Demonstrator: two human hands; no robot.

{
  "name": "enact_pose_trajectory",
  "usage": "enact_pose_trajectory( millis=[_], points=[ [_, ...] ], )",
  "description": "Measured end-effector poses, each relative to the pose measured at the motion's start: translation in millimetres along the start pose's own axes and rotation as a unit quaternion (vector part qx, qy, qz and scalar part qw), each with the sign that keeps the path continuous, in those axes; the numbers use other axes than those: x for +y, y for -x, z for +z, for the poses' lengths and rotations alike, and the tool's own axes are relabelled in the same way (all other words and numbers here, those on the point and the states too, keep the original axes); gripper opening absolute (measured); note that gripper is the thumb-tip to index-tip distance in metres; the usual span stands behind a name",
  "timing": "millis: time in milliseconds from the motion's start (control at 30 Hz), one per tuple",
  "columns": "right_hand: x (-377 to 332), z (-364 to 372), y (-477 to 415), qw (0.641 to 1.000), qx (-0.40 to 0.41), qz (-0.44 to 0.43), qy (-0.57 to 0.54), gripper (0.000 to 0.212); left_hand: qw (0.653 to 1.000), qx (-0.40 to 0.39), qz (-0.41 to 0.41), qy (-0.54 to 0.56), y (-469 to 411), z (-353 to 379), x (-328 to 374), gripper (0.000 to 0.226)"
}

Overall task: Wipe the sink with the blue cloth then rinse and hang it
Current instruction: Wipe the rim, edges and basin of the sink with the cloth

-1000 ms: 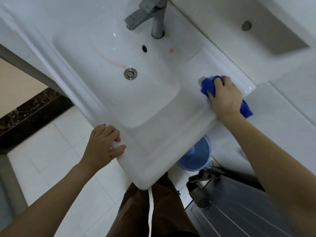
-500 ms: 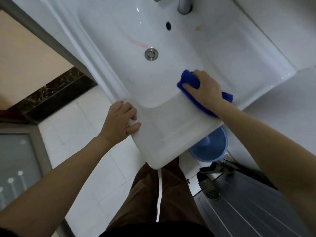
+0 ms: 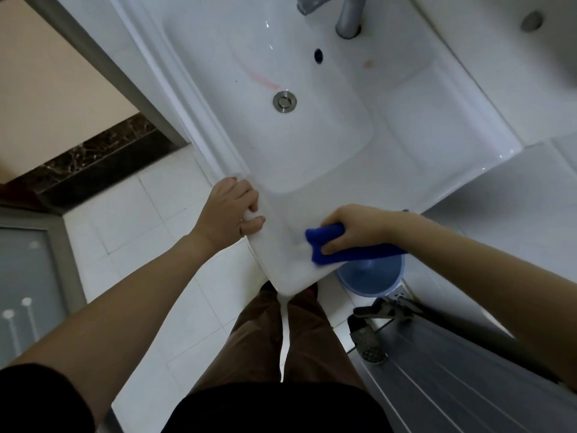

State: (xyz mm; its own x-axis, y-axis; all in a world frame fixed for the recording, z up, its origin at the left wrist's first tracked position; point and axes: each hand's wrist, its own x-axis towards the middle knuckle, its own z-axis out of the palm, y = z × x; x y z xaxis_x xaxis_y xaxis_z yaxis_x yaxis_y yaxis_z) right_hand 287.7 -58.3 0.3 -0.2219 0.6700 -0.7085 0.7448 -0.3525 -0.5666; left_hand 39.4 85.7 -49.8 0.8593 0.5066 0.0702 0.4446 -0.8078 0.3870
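The white ceramic sink (image 3: 415, 126) fills the upper middle, with a metal drain (image 3: 284, 101), a reddish streak (image 3: 259, 78) on the basin and the faucet base (image 3: 348, 21) at the top. My right hand (image 3: 359, 228) presses the folded blue cloth (image 3: 349, 250) against the sink's near front rim. My left hand (image 3: 229, 214) grips the rim's front left corner, fingers curled over the edge. Part of the cloth is hidden under my right hand.
A blue bucket (image 3: 371, 276) stands on the floor under the sink's front edge. Slippers (image 3: 368, 339) and a grey ribbed panel (image 3: 452, 385) lie at the lower right. White floor tiles (image 3: 140, 220) spread left. A second basin (image 3: 530, 42) sits at the top right.
My right hand has slid the blue cloth from the sink's right ledge across to the near front rim. My left hand has kept its grip on the rim; the view shifted.
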Motion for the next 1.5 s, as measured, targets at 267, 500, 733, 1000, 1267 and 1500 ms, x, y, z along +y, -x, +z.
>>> enact_pose_trajectory(
  millis=[267,500,733,1000,1267,1500],
  points=[
    [121.1,-54.5,63.0,0.858,0.438,0.264,0.045,0.038,1.000,0.016,0.004,0.006,2.8,4.6,-3.5,0.031],
    [32.6,43.3,27.6,0.848,0.494,0.132,0.136,0.032,1.000,0.017,-0.006,0.019,4.7,4.8,-3.1,0.024],
    [115.1,-17.0,51.1,0.763,0.597,0.240,0.056,0.040,1.000,0.006,0.005,0.019,4.2,0.8,-0.5,0.025],
    [145.7,-46.9,79.3,0.743,0.581,0.211,0.259,0.033,0.995,-0.021,0.092,0.041,-56.1,10.3,60.7,0.042],
    [160.5,-40.9,72.3,0.716,0.613,0.192,0.271,0.036,0.974,-0.159,0.159,-0.038,-134.2,94.4,106.2,0.058],
    [120.7,-142.0,-26.3,0.733,0.533,0.104,0.410,0.044,0.975,-0.126,0.179,-0.034,-132.7,108.0,97.9,0.057]
  ],
)
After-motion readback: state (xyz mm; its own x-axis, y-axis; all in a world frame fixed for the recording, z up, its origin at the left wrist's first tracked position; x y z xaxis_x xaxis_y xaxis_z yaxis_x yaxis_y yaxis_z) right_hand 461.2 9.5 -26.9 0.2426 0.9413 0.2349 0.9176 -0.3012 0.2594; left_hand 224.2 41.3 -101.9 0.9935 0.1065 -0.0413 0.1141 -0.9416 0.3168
